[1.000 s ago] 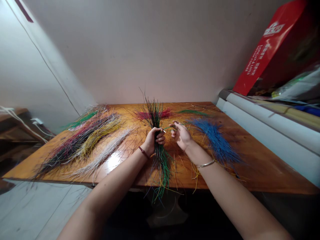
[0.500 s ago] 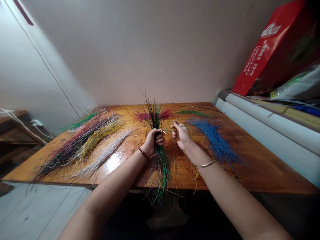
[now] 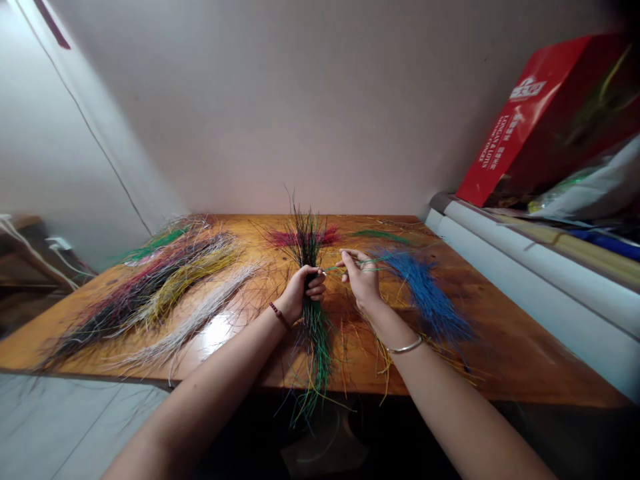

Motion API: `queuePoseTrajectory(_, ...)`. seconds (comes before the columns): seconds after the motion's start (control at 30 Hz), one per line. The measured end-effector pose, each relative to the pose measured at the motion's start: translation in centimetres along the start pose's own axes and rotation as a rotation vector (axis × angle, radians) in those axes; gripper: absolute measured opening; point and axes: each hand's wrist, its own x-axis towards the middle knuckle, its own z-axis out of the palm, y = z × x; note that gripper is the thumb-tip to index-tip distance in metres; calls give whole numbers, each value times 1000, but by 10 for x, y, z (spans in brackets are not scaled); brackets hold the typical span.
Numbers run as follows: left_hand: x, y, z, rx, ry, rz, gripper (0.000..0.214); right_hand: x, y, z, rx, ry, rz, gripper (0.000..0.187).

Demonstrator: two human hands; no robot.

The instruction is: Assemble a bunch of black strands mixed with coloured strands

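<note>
Gripping an upright bundle of thin green and black strands (image 3: pixel 317 353) in my left hand (image 3: pixel 304 293), fingers clamped round its middle, I hold its long axis nearly vertical above the orange varnished wooden table (image 3: pixel 525 360). My right hand (image 3: pixel 363 280) pinches a thin green strand (image 3: pixel 334 269) sideways between thumb and forefinger, near a spread of fine blue strands (image 3: pixel 425 300).
</note>
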Motion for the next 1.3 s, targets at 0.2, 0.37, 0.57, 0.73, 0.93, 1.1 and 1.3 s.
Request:
queuePoseTrajectory(0.2, 0, -3, 2, 36, 17, -13, 14, 0, 2, -1, -58, 3, -55, 31)
queuePoseTrajectory(0.37, -1, -3, 6, 63, 26, -58, 20, 0, 2, -1, -65, 44, -22, 33)
queuePoseTrajectory(0.57, -1, -4, 7, 95, 26, -89, 26, 0, 0, 0, 29, 133, 71, 43)
queuePoseTrajectory(0.73, -1, -4, 6, 121, 8, -113, 29, 3, 3, -2, 59, 136, 185, 46)
queuePoseTrajectory(0.93, -2, -3, 5, 76, 7, -75, 24, 4, 6, -4, 54, 98, 232, 47)
queuePoseTrajectory(1.1, -2, -2, 4, 62, 8, -40, 23, 4, 6, -4, 56, 18, 243, 44)
queuePoseTrajectory(1.3, -1, -1, 4, 45, 18, -35, 20, 0, -4, -2, 104, -46, 249, 40)
